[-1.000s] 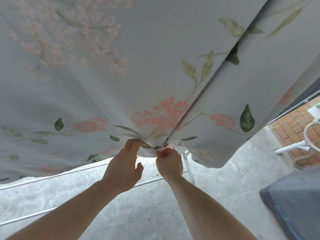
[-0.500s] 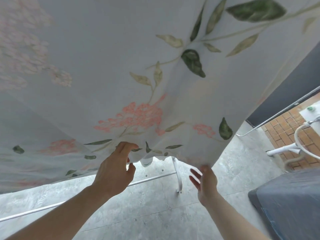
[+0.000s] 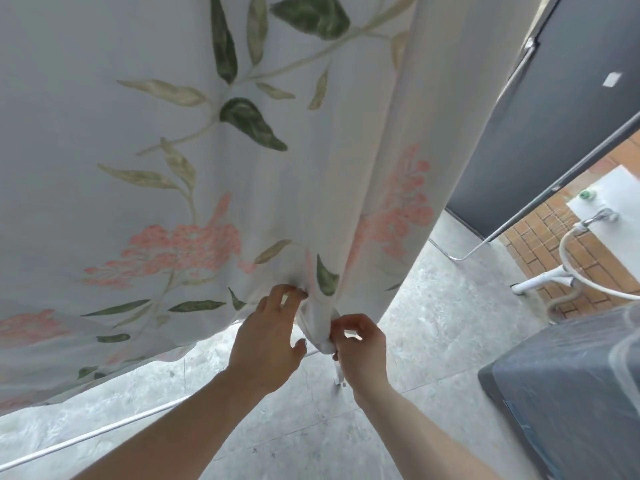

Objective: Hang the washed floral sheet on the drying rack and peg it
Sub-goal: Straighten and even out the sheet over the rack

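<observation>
The pale floral sheet (image 3: 214, 161), printed with pink blossoms and green leaves, hangs down over most of the view. Its lower edge is bunched into a fold near the middle. My left hand (image 3: 268, 337) pinches that hem with fingertips at the fold's left side. My right hand (image 3: 360, 348) grips the gathered bottom corner of the fold, fingers curled round the cloth. A white bar of the drying rack (image 3: 104, 431) runs low at the left, and a white rack leg (image 3: 337, 374) shows between my hands. No pegs are visible.
Grey stone floor (image 3: 433, 341) lies below. A dark panel with a metal frame (image 3: 554, 116) stands at the right. A grey plastic-wrapped box (image 3: 568, 393) sits at lower right. Behind it are a brick wall, a tap and a white hose (image 3: 568, 251).
My right hand moved left from the sheet's free edge and took hold of the bunched fold. My left hand shifted right to pinch the hem beside it. The sheet now hangs in vertical folds.
</observation>
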Demonstrator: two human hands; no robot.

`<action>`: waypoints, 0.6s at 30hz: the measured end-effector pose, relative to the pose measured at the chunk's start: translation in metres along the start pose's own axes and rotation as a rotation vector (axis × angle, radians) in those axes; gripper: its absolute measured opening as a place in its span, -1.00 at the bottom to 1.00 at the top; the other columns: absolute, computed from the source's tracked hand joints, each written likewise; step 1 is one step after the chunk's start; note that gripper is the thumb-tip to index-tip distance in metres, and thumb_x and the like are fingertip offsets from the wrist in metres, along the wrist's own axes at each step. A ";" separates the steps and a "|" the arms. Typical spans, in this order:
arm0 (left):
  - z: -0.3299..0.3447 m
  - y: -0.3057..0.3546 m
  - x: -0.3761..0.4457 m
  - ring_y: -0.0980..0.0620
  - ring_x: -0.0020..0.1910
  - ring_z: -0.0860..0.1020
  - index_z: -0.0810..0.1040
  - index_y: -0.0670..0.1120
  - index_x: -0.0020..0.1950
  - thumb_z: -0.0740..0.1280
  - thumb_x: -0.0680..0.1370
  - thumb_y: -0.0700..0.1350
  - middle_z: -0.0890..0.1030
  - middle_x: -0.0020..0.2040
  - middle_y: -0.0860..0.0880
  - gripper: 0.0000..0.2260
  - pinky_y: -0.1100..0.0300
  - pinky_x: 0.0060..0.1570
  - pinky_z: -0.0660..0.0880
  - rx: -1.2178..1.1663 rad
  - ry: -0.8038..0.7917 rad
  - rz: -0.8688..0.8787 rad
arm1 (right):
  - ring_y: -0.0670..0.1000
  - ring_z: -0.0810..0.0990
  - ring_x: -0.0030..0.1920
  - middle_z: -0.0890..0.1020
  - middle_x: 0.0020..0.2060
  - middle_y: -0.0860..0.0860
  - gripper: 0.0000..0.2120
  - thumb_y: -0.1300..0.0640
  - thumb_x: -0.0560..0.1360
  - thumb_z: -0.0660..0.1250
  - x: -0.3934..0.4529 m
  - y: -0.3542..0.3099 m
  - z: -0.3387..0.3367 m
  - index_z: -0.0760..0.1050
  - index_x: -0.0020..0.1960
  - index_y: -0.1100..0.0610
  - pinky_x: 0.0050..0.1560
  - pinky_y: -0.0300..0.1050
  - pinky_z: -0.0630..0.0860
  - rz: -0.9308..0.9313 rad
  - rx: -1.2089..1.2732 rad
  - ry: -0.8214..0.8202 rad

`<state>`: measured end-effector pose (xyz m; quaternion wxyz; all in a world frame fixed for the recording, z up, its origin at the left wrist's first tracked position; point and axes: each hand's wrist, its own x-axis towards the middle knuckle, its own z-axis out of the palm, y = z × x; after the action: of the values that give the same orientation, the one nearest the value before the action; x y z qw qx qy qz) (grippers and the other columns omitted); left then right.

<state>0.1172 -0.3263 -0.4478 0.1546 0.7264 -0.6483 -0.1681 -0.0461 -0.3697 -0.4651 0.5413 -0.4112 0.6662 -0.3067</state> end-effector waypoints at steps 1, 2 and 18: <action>0.002 0.000 0.003 -0.04 0.10 0.59 0.31 0.09 0.40 0.58 0.39 -0.01 0.40 0.39 0.05 -0.32 0.12 -0.16 0.62 0.005 0.002 -0.020 | 0.04 0.64 -0.37 0.70 -0.24 -0.04 -0.92 0.23 0.49 0.47 0.004 0.001 0.004 0.61 -0.17 0.13 -0.35 -0.20 0.55 -0.007 -0.020 0.046; 0.004 0.000 0.005 -0.05 0.13 0.58 0.29 0.10 0.40 0.58 0.39 -0.01 0.39 0.41 0.05 -0.32 0.11 -0.15 0.62 0.014 0.002 -0.031 | 0.07 0.66 -0.36 0.68 -0.27 -0.05 -0.89 0.22 0.48 0.49 0.010 0.003 0.006 0.59 -0.19 0.12 -0.31 -0.11 0.59 -0.012 -0.032 0.085; -0.002 -0.022 0.003 -0.08 0.15 0.57 0.32 0.06 0.41 0.53 0.45 -0.05 0.33 0.43 0.04 -0.39 0.10 -0.10 0.60 0.042 0.042 -0.112 | 0.00 0.62 -0.08 0.65 -0.20 -0.09 -0.94 0.16 0.51 0.41 0.064 0.028 0.013 0.55 -0.03 0.05 -0.17 -0.18 0.46 0.267 -0.148 0.161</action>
<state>0.1383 -0.3266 -0.4559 0.1432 0.7680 -0.6066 -0.1474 -0.0438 -0.4123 -0.5215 0.4905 -0.3318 0.7769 -0.2140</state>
